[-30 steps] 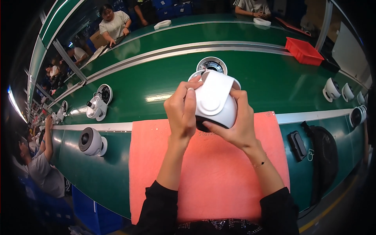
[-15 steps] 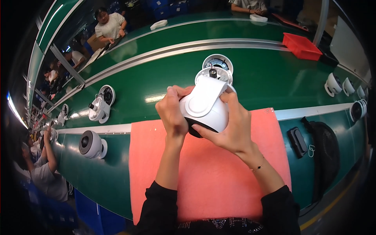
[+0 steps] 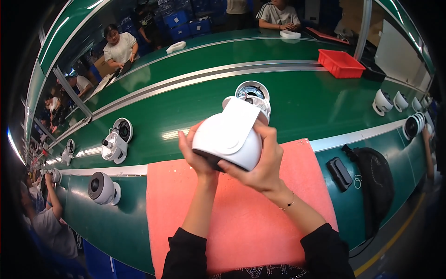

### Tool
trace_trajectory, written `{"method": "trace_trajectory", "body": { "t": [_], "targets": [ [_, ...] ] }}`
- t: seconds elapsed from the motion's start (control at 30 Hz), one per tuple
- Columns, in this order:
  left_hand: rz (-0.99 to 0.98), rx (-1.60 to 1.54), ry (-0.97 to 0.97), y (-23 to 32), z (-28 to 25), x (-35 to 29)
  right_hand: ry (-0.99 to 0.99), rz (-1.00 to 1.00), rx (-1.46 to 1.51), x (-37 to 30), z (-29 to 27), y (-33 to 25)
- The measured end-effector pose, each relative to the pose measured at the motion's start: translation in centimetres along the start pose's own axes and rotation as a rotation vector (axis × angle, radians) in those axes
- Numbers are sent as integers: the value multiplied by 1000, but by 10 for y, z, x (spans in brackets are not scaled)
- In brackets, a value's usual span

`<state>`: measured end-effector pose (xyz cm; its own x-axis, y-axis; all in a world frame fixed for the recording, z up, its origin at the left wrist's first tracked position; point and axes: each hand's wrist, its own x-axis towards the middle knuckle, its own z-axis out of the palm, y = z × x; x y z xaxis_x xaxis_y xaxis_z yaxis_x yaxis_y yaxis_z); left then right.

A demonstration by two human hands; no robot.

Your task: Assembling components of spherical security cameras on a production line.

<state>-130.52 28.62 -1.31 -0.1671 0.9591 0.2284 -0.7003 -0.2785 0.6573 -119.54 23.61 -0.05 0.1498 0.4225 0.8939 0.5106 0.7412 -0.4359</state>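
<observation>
A soft pink mat (image 3: 241, 223) lies on the green table nearest the person. Over its far edge, both hands hold up a round white camera (image 3: 227, 135). The left hand (image 3: 200, 160) cups its left side. The right hand (image 3: 262, 172) grips its right side, with the thumb low by the dark part. A gray and white camera (image 3: 102, 188) sits left of the mat, and a black bag (image 3: 375, 181) lies to the right. Just past the hands is an opened camera (image 3: 253, 93). Farther away is a red bin (image 3: 341, 63).
</observation>
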Motion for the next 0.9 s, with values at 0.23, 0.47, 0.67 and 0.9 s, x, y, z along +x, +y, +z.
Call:
{"method": "trace_trajectory", "body": {
  "t": [0.23, 0.47, 0.67, 0.9],
  "targets": [
    [1, 93, -65, 16, -13, 6, 37, -119, -78, -7, 12, -7],
    [-10, 338, -174, 39, -7, 3, -32, 544, 591, 12, 1, 1],
    [93, 544, -432, 64, 11, -24, 7, 1028, 1250, 22, -18, 42],
    [14, 530, -436, 77, -1, -15, -15, 1152, 1234, 23, -4, 32]
  ]
}}
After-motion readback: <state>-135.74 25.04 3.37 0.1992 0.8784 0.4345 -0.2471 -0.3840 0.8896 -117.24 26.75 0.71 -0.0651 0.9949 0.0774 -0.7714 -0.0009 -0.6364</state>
